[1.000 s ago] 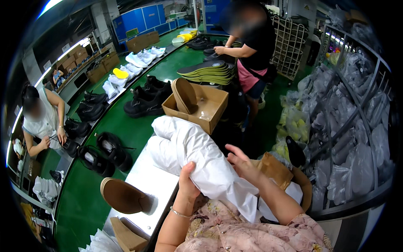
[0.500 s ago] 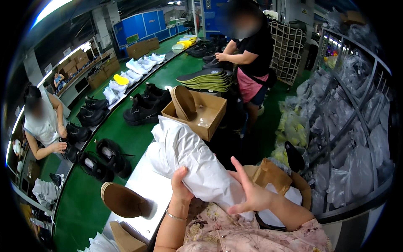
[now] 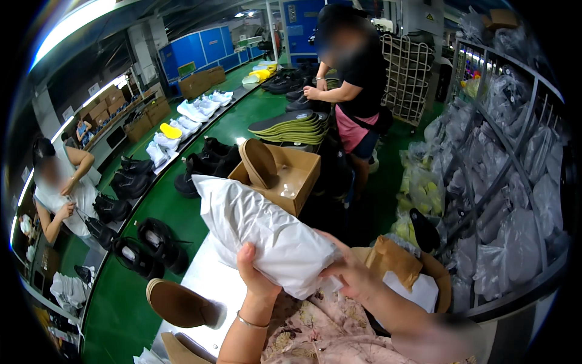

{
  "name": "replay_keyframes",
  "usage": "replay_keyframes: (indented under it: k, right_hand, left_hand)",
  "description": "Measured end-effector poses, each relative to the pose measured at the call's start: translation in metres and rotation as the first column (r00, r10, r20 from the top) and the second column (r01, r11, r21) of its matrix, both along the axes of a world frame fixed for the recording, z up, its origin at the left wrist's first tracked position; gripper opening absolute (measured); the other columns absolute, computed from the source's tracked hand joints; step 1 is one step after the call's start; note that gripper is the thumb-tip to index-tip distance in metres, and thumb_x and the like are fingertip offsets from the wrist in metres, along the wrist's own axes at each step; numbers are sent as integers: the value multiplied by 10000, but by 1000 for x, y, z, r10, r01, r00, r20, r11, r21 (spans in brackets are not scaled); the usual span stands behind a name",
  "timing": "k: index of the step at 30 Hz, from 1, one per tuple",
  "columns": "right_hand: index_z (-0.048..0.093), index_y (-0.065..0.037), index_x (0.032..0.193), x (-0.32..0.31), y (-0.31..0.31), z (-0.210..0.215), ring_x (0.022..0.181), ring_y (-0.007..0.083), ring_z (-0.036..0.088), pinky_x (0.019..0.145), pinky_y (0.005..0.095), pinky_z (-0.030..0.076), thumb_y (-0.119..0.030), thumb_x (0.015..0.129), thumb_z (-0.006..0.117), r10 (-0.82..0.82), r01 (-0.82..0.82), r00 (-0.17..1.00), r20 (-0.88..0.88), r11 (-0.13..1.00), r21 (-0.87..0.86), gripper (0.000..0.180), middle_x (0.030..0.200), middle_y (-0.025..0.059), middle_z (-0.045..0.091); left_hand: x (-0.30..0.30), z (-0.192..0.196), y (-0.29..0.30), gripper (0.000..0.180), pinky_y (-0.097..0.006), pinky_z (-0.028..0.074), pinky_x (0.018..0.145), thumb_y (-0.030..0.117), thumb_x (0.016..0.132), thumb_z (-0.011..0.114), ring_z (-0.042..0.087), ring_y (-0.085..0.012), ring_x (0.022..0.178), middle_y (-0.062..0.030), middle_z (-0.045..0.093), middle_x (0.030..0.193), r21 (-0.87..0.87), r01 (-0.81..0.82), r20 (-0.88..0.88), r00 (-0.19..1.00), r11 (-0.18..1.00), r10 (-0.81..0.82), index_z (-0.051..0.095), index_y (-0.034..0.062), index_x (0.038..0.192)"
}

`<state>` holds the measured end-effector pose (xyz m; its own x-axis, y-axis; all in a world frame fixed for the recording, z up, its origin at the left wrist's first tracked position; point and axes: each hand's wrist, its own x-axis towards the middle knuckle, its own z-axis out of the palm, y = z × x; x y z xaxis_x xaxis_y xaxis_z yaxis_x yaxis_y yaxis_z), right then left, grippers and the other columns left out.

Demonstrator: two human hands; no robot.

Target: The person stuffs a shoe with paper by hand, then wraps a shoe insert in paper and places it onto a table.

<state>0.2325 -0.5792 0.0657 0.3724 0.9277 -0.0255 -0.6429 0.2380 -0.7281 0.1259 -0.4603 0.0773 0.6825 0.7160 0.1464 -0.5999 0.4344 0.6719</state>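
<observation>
A white paper bundle (image 3: pixel 260 227) lies across both my hands above the metal tabletop; what is wrapped inside is hidden. My left hand (image 3: pixel 259 276) grips it from below, with the thumb up along its near side. At the bundle's right end, my right hand (image 3: pixel 350 270) closes on the crumpled paper, its fingertips partly hidden and a little blurred. Beyond the bundle stands an open brown cardboard box (image 3: pixel 306 176) with a brown sole-shaped piece (image 3: pixel 256 162) leaning in it. A similar brown sole-shaped piece (image 3: pixel 176 303) rests on the metal tabletop (image 3: pixel 203 264) to my left.
Black shoes (image 3: pixel 160 242) sit on the green conveyor (image 3: pixel 121 303), with insoles (image 3: pixel 291 127) stacked farther along. One co-worker (image 3: pixel 357 85) stands beyond the box, another (image 3: pixel 66 188) at far left. Bagged items (image 3: pixel 485 200) fill a metal rack at right.
My right hand has gone from spread fingers to closing on the bundle's right end. The bundle has shifted slightly left, its paper end now gathered in.
</observation>
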Motion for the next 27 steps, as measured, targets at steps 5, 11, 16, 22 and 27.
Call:
replay_keyframes:
  k: [5,11,16,22,27]
  right_hand:
    - [546,23,1112,13,22,0,950,223,600,884,338,451,119,667,565,211,-196,931,-297,977,82,456,1032,99,619]
    - [545,-6,1122,34,68,-42,992,170,574,882,325,443,16,798,610,593,-446,661,-460,803,395,331,1063,81,600]
    - [527,-4,1164,66,114,-54,1069,182,547,947,327,429,-31,814,624,716,-568,508,-480,697,437,363,1130,85,574]
    - [463,35,1227,103,130,-13,1083,221,540,933,373,426,-100,836,592,559,-489,581,-592,821,296,434,1200,118,537]
    - [438,16,1205,122,134,56,981,177,565,903,312,443,-71,808,607,511,-480,434,-742,828,290,440,1097,100,542]
  left_hand:
    - [14,18,19,691,-409,391,970,463,774,498,513,-290,1096,-162,506,1214,-5,-112,-4,994,994,112,381,4,1277]
    - [29,10,47,914,-470,448,876,658,709,423,552,-385,974,-243,508,1122,-90,-148,-67,987,985,143,339,-60,1270]
    - [51,16,70,1020,-465,482,822,698,566,570,575,-383,920,-216,535,1032,-178,-269,-275,937,947,214,363,-66,1210]
    - [95,52,108,990,-450,478,807,654,518,602,578,-363,888,-188,530,979,-218,-208,-236,959,954,155,391,-75,1153]
    - [111,96,123,957,-413,486,788,622,534,598,578,-344,862,-179,528,981,-241,-218,-145,972,946,187,389,-81,1150]
